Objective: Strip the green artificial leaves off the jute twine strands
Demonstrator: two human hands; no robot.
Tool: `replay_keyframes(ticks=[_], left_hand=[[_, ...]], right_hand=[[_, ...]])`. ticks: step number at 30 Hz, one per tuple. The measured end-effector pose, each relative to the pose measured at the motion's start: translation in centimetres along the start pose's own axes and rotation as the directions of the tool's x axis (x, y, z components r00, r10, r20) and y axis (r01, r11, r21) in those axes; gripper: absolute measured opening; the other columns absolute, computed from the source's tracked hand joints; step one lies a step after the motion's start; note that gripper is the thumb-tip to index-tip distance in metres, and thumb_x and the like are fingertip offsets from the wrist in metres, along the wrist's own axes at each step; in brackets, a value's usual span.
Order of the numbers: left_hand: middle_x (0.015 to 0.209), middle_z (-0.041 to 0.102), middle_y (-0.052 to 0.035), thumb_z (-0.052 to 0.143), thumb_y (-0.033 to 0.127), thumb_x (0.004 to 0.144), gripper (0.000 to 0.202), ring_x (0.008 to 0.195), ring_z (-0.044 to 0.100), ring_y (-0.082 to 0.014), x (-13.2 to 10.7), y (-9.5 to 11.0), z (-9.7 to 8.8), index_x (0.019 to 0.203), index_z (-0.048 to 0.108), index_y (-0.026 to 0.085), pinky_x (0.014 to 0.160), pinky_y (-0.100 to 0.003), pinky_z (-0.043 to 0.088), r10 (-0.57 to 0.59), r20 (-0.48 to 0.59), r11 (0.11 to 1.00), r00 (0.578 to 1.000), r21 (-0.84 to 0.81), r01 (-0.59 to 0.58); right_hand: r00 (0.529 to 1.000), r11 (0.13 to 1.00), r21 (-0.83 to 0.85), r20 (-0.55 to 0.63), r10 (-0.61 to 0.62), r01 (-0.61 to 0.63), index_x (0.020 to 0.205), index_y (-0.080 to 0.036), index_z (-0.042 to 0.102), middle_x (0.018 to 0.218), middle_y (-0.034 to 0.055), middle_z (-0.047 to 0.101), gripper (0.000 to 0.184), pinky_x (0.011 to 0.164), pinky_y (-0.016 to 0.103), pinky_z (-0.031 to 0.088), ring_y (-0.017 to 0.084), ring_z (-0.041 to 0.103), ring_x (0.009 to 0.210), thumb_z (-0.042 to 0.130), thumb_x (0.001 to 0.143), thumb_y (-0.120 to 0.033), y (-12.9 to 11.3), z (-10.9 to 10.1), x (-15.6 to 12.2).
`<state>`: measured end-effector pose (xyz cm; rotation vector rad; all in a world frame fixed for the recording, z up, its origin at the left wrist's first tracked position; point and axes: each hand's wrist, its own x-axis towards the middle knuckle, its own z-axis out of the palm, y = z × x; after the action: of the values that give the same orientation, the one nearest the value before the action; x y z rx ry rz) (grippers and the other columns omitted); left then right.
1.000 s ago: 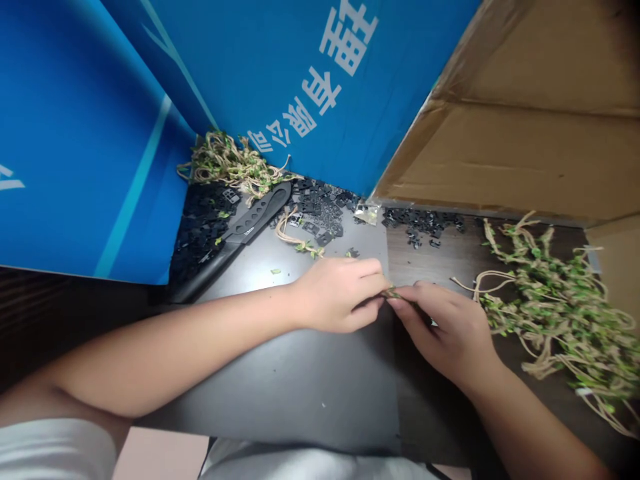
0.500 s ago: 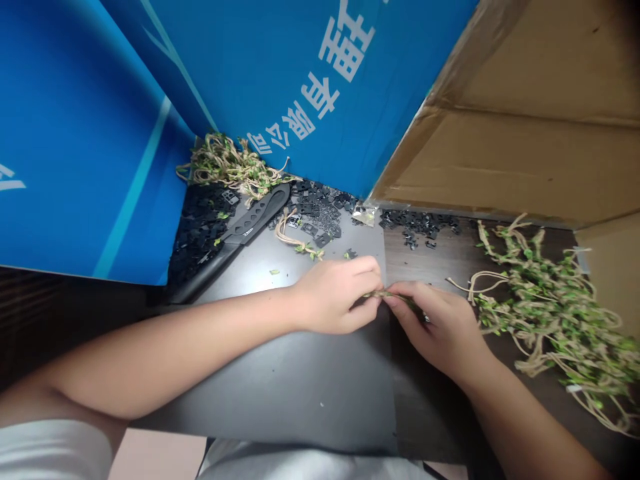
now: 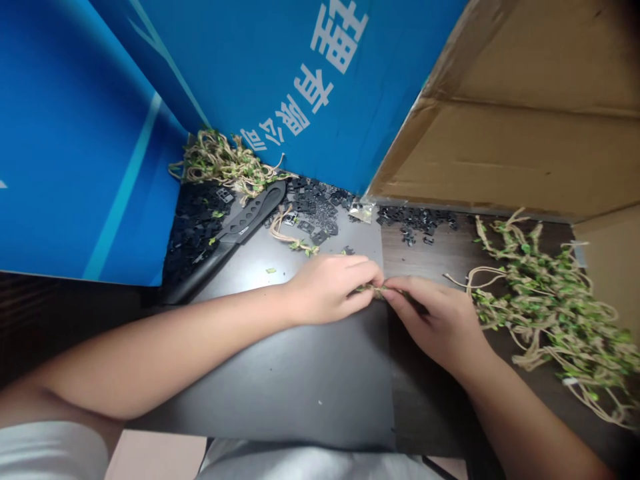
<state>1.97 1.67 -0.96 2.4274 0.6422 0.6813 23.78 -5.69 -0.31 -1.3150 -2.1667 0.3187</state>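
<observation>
Between my two hands runs a short piece of leafy twine (image 3: 379, 291), mostly covered by fingers. My left hand (image 3: 337, 287) pinches one end of it, with the fingers curled. Touching it tip to tip, my right hand (image 3: 435, 313) grips the other part between thumb and forefinger. Just beyond the left hand lies a loose twine strand (image 3: 287, 237) with small green leaves. A large heap of leafy twine (image 3: 555, 307) spreads to the right of my right hand.
Another twine heap (image 3: 220, 160) sits in the back left corner. A black long-handled tool (image 3: 245, 223) lies across small black plastic parts (image 3: 193, 223). A blue printed panel (image 3: 280, 80) and a brown cardboard panel (image 3: 525, 140) wall the back. A grey mat (image 3: 280, 387) covers part of the dark table.
The whole view has shifted slightly. Both hands stay together on the leafy twine, with their fingertips moved a little and slightly more twine showing between them.
</observation>
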Motion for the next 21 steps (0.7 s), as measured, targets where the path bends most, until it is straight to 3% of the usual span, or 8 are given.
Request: replay_keyframes(ticks=[5,11,16,21], left_hand=[[0.095,0.074,-0.0001,0.055,0.025,0.100,0.011,0.081,0.067,-0.0123,-0.01,-0.14,-0.10,0.103,0.065,0.020,0.074,-0.024,0.048,0.012,-0.021,1.000,1.000,-0.024,-0.013],[0.101,0.074,-0.0031,0.052,0.025,0.103,0.014,0.089,0.068,-0.0133,-0.08,-0.12,-0.25,0.106,0.065,0.019,0.079,-0.024,0.050,0.046,-0.005,0.998,0.999,-0.050,-0.046],[0.098,0.074,-0.0025,0.052,0.025,0.103,0.014,0.083,0.067,-0.0125,-0.05,0.14,-0.40,0.103,0.065,0.018,0.075,-0.023,0.048,0.036,-0.027,0.998,0.999,-0.050,-0.037],[0.096,0.072,-0.0013,0.054,0.025,0.100,0.011,0.079,0.064,-0.0122,-0.04,0.28,-0.44,0.100,0.063,0.019,0.073,-0.024,0.047,-0.006,-0.023,0.999,1.000,-0.043,0.005]], right_hand=[[0.999,0.999,-0.008,-0.028,0.039,-0.039,0.107,-0.021,0.075,0.085,0.0010,0.074,0.015,0.067,0.024,0.049,0.012,0.067,0.071,0.062,0.101,-0.023,0.49,0.08,-0.03],[0.995,0.989,-0.115,-0.029,0.093,-0.096,0.108,-0.026,0.080,0.070,-0.0011,0.061,0.021,0.059,0.026,0.042,0.011,0.057,0.061,0.060,0.102,-0.030,0.95,0.26,-0.11],[0.992,0.984,-0.126,-0.030,0.120,-0.123,0.111,-0.028,0.080,0.073,-0.0007,0.056,0.022,0.061,0.025,0.042,0.010,0.056,0.062,0.060,0.102,-0.031,1.01,0.44,-0.12],[0.991,0.985,-0.107,-0.029,0.133,-0.135,0.108,-0.025,0.076,0.085,0.0009,0.065,0.018,0.069,0.026,0.046,0.012,0.063,0.073,0.059,0.102,-0.029,0.66,0.24,0.07]])
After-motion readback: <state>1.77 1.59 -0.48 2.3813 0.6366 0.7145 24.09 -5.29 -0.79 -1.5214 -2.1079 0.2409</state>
